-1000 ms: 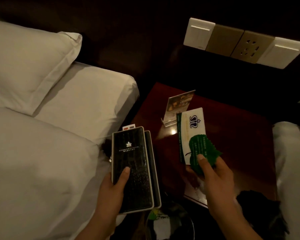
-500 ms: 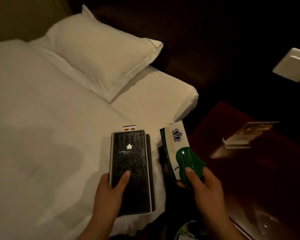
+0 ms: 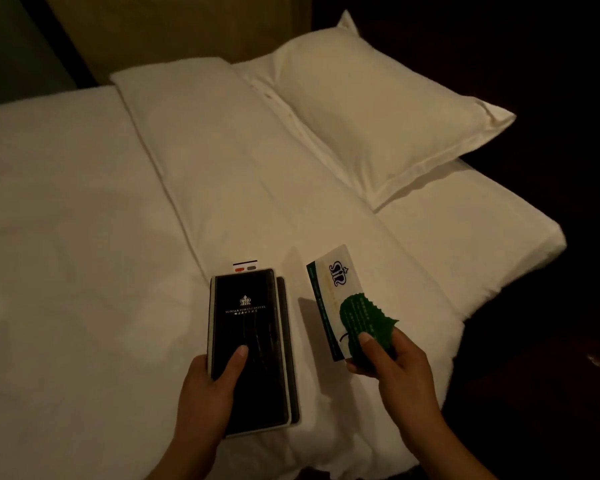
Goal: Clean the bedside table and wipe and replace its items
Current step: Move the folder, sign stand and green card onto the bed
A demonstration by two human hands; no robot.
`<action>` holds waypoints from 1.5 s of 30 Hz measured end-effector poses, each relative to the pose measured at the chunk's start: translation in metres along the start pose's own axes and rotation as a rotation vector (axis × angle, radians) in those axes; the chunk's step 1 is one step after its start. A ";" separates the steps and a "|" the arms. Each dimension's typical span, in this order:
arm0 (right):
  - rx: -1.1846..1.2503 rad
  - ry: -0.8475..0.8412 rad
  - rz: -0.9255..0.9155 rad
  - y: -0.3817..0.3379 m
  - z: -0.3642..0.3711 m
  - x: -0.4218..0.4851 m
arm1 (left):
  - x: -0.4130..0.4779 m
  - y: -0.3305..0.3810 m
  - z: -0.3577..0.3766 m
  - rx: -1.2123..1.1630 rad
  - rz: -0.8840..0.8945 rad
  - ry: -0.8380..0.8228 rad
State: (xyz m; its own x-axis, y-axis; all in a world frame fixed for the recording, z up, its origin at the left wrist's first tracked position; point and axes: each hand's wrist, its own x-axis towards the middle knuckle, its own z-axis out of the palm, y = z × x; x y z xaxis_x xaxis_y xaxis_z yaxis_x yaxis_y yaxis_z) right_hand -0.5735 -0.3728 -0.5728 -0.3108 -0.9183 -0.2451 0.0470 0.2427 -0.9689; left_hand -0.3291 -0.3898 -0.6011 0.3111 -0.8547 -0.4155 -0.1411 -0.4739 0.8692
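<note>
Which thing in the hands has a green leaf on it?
The white card in the right hand: a jagged green leaf sits on its lower end. The folder in the left hand is black with a pale crest.

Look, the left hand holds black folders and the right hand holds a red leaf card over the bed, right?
No. The head view shows the leaf card is green, not red. The left hand does hold the black folders and the right hand the card, over the bed.

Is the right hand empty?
No, the right hand pinches a white card and a green leaf-shaped card, while the left hand grips the black folder.
</note>
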 end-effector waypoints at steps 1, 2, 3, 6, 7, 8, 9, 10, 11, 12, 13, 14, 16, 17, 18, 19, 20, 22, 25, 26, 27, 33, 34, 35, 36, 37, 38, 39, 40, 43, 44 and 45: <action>-0.015 -0.017 0.000 -0.002 0.013 0.002 | 0.006 -0.002 -0.012 -0.005 -0.010 0.017; -0.029 -0.033 -0.001 -0.004 0.025 0.003 | 0.013 -0.004 -0.024 -0.012 -0.023 0.028; -0.040 -0.049 -0.001 -0.006 0.039 0.005 | 0.021 -0.006 -0.038 -0.013 -0.036 0.034; -0.073 -0.090 0.011 -0.010 0.084 0.011 | 0.049 -0.015 -0.084 0.004 -0.062 0.075; -0.088 -0.112 0.016 -0.010 0.101 0.013 | 0.059 -0.018 -0.100 0.005 -0.071 0.102; -0.103 -0.137 0.021 -0.010 0.117 0.015 | 0.069 -0.020 -0.116 0.008 -0.081 0.129; -0.117 -0.164 0.025 -0.009 0.134 0.017 | 0.079 -0.023 -0.133 0.010 -0.091 0.153; -0.130 -0.189 0.027 -0.009 0.152 0.019 | 0.089 -0.026 -0.149 0.005 -0.102 0.176; -0.147 -0.211 0.031 -0.009 0.169 0.021 | 0.099 -0.028 -0.165 -0.003 -0.116 0.201; -0.167 -0.229 0.034 -0.008 0.187 0.024 | 0.108 -0.031 -0.180 -0.011 -0.126 0.227; -0.186 -0.247 0.034 -0.008 0.205 0.028 | 0.117 -0.033 -0.195 -0.016 -0.129 0.255; -0.205 -0.265 0.031 -0.008 0.222 0.032 | 0.126 -0.035 -0.208 -0.022 -0.124 0.282; -0.234 -0.296 0.026 -0.006 0.254 0.040 | 0.142 -0.037 -0.231 -0.023 -0.106 0.319; -0.246 -0.305 0.025 -0.005 0.268 0.043 | 0.149 -0.038 -0.240 -0.015 -0.098 0.328; -0.258 -0.308 0.027 -0.004 0.281 0.046 | 0.155 -0.038 -0.248 -0.005 -0.092 0.335; -0.272 -0.309 0.032 -0.002 0.293 0.050 | 0.161 -0.038 -0.255 0.008 -0.091 0.341; -0.284 -0.310 0.039 -0.001 0.304 0.054 | 0.167 -0.037 -0.261 0.026 -0.091 0.350; -0.308 -0.319 0.054 0.000 0.324 0.060 | 0.178 -0.035 -0.272 0.070 -0.094 0.385; -0.336 -0.334 0.073 0.002 0.347 0.070 | 0.193 -0.034 -0.286 0.100 -0.106 0.439; -0.350 -0.338 0.073 0.003 0.353 0.073 | 0.196 -0.036 -0.291 0.102 -0.116 0.450; -0.365 -0.341 0.066 0.005 0.359 0.075 | 0.199 -0.037 -0.296 0.100 -0.125 0.458; -0.439 -0.361 0.028 0.012 0.386 0.092 | 0.223 -0.045 -0.314 0.060 -0.170 0.497; -0.447 -0.357 0.029 0.013 0.389 0.094 | 0.226 -0.047 -0.315 0.073 -0.172 0.483; -0.441 -0.353 0.025 0.014 0.390 0.095 | 0.229 -0.049 -0.315 0.088 -0.174 0.467; -0.426 -0.348 0.019 0.016 0.390 0.095 | 0.230 -0.050 -0.314 0.101 -0.185 0.456; -0.413 -0.338 0.016 0.017 0.389 0.095 | 0.230 -0.052 -0.313 0.116 -0.203 0.446; -0.404 -0.319 0.015 0.018 0.387 0.094 | 0.228 -0.053 -0.310 0.146 -0.226 0.432; -0.401 -0.291 0.014 0.019 0.383 0.093 | 0.225 -0.054 -0.308 0.197 -0.242 0.424; -0.399 -0.262 0.006 0.020 0.380 0.092 | 0.222 -0.054 -0.304 0.277 -0.242 0.430; -0.400 -0.222 0.001 0.021 0.367 0.090 | 0.204 -0.043 -0.291 0.613 -0.129 0.490; -0.401 -0.222 0.011 0.020 0.362 0.089 | 0.199 -0.037 -0.283 0.690 -0.056 0.487; -0.406 -0.224 0.012 0.020 0.356 0.088 | 0.195 -0.030 -0.275 0.733 0.008 0.461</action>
State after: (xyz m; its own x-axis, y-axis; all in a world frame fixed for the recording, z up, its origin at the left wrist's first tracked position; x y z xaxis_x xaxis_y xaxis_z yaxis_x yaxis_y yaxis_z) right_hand -0.2621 -0.5599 -0.6247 -0.0971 -0.9489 -0.3003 -0.3406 0.3152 -0.8858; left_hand -0.0060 -0.4837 -0.6346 0.6353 -0.7627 -0.1215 -0.6660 -0.6207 0.4137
